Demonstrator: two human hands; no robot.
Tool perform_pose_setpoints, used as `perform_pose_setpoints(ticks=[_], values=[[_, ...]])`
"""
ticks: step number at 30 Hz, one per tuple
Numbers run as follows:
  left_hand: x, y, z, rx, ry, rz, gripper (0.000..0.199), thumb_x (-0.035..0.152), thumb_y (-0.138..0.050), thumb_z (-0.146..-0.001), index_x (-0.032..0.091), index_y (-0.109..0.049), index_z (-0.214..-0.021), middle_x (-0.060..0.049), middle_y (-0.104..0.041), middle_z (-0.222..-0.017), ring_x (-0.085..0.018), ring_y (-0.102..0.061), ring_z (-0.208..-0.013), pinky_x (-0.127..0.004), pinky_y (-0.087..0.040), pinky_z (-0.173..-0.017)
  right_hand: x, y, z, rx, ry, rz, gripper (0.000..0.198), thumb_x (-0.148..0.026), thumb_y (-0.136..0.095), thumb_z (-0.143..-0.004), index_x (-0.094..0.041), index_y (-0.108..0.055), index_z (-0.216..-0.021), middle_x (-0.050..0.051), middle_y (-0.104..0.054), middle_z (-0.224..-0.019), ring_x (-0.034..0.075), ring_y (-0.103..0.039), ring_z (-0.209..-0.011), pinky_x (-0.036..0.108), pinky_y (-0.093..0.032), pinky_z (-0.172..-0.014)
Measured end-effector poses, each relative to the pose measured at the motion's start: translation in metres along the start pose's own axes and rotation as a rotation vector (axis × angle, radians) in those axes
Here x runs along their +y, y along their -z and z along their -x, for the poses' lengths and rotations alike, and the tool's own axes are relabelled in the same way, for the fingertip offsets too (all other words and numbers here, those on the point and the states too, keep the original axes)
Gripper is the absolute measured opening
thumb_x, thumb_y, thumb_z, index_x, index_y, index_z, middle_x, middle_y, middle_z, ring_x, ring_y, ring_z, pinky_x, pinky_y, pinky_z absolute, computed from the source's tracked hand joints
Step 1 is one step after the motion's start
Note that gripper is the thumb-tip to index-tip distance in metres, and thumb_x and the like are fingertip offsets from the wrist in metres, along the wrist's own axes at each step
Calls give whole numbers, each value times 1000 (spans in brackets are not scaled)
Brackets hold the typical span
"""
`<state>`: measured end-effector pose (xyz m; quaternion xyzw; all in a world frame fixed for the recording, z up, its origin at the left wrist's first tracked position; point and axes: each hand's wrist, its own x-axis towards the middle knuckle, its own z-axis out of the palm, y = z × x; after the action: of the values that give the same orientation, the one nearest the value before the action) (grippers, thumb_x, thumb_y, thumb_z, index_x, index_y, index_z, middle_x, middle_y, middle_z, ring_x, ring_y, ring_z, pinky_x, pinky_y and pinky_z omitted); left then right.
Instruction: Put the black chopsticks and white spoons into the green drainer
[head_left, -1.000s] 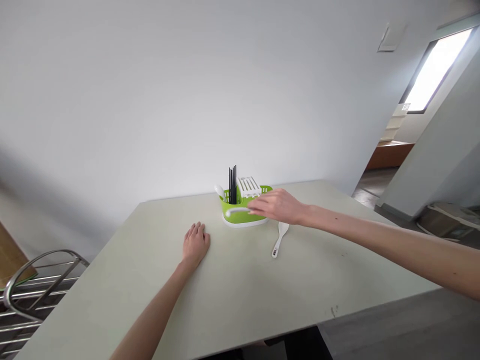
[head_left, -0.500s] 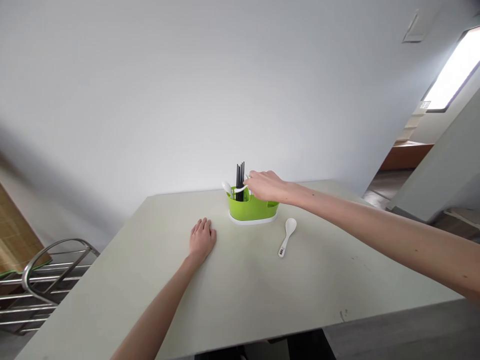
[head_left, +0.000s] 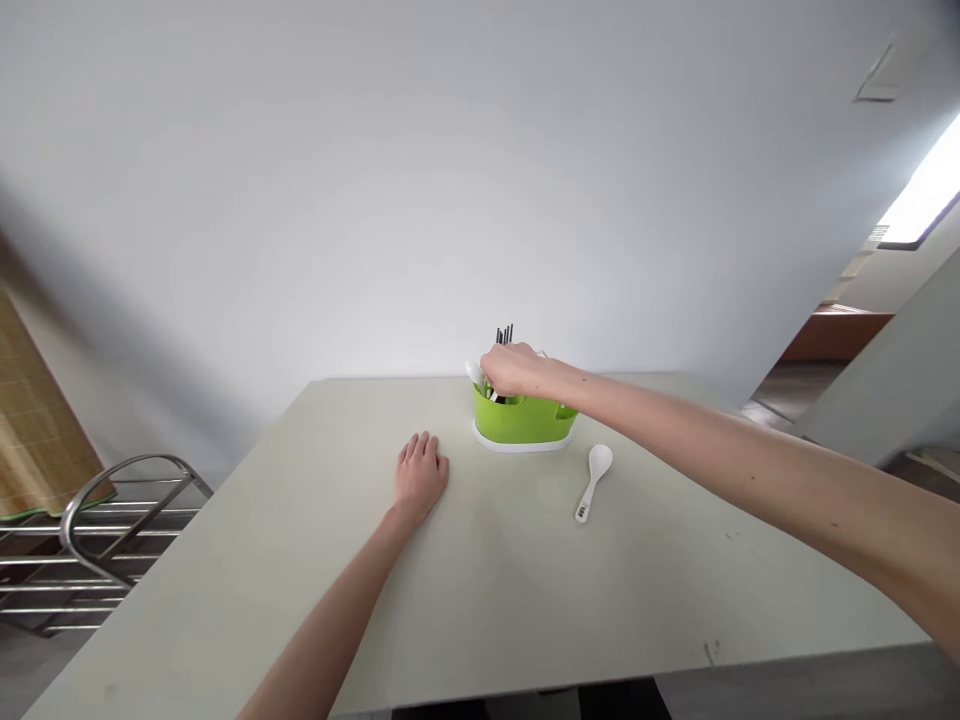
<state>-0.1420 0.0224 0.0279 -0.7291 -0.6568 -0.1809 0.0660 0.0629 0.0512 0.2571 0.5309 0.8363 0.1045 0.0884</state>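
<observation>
A green cutlery holder (head_left: 523, 422) with a white base stands on the table near the wall. Black chopsticks (head_left: 505, 334) rise from it, and a white spoon head (head_left: 473, 371) leans out at its left end. Above the holder's left part, my right hand (head_left: 514, 369) is closed on a white spoon; only a small piece of it shows below the fingers. My left hand (head_left: 421, 472) rests palm down on the table, holding nothing, left of the holder. Another white spoon (head_left: 594, 482) lies in front of the holder, to the right.
The pale table (head_left: 480, 610) meets a white wall (head_left: 450, 200) at the back. On the left stands a metal rack (head_left: 127, 520) beside a bamboo mat (head_left: 45, 420). Dark marks (head_left: 711, 654) show near the table's front right edge.
My right hand has moved left over the holder with the spoon, now covering part of the chopsticks. My left hand stays put; the view has shifted slightly.
</observation>
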Motion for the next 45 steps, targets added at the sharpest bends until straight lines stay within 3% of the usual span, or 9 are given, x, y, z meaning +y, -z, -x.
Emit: perform_pose_setpoints(ticks=[14,18,22,28,32,35,37,41,45], values=[[1,-2,1,9,-7,3,45,21,-40,-99,16,-64,-137,-13,-58,-155,-29,-45,-150,-46,-37,-123,-24,-13,-42,-19,-61,-63,37,-26,-75,-79,-18,-78,-114,20,-76,-113,33,-73,-108,39,-54,-87],[1,-3,1,22,-8,13,45,21,-42,-99,19,-64,-138,-12,-59,-154,-29,-46,-149,-47,-37,-122,-19,-18,-42,-52,-87,-142,29,-27,-72,-81,-16,-79,-108,18,-78,-103,31,-75,-100,38,-54,-84],[0,-3,1,15,-6,10,45,21,-40,-99,17,-64,-137,-12,-59,-154,-29,-45,-150,-46,-37,-122,-12,-19,-33,-107,-71,-248,19,-25,-65,-87,-15,-80,-91,11,-79,-82,23,-76,-80,32,-54,-77],[0,1,-1,-6,-5,14,46,21,-38,-100,14,-64,-137,-15,-58,-154,-30,-44,-150,-47,-37,-122,-1,-18,-23,-83,-25,-371,21,-24,-62,-89,-14,-78,-98,8,-80,-80,20,-74,-75,27,-51,-68],[0,2,-2,-2,-3,3,46,22,-38,-100,17,-63,-138,-13,-59,-154,-29,-45,-150,-47,-38,-122,6,-18,-16,-9,-11,-415,33,-23,-61,-89,-13,-75,-117,9,-81,-87,23,-74,-93,27,-50,-70],[0,2,-3,-3,3,9,47,22,-39,-100,17,-64,-139,-13,-58,-155,-30,-44,-151,-47,-37,-123,16,-17,-4,85,-13,-432,49,-24,-57,-94,-15,-61,-141,11,-80,-113,25,-67,-117,27,-49,-77],[0,3,-3,-12,6,13,47,22,-40,-99,17,-64,-139,-13,-58,-155,-30,-44,-151,-47,-36,-124,26,-17,8,178,-13,-438,51,-25,-53,-97,-18,-55,-147,10,-75,-128,26,-62,-125,27,-47,-77],[2,6,-5,-33,9,7,48,23,-38,-100,16,-63,-140,-12,-56,-157,-30,-43,-152,-46,-35,-125,54,-26,42,365,29,-412,37,-23,-45,-101,-21,-61,-134,7,-76,-121,22,-67,-104,28,-42,-71],[2,7,-7,-46,3,-11,49,24,-35,-101,14,-61,-141,-14,-54,-158,-30,-42,-153,-46,-34,-125,86,-52,86,455,165,-230,34,-22,-38,-105,-21,-65,-126,7,-75,-118,18,-65,-82,29,-34,-66]])
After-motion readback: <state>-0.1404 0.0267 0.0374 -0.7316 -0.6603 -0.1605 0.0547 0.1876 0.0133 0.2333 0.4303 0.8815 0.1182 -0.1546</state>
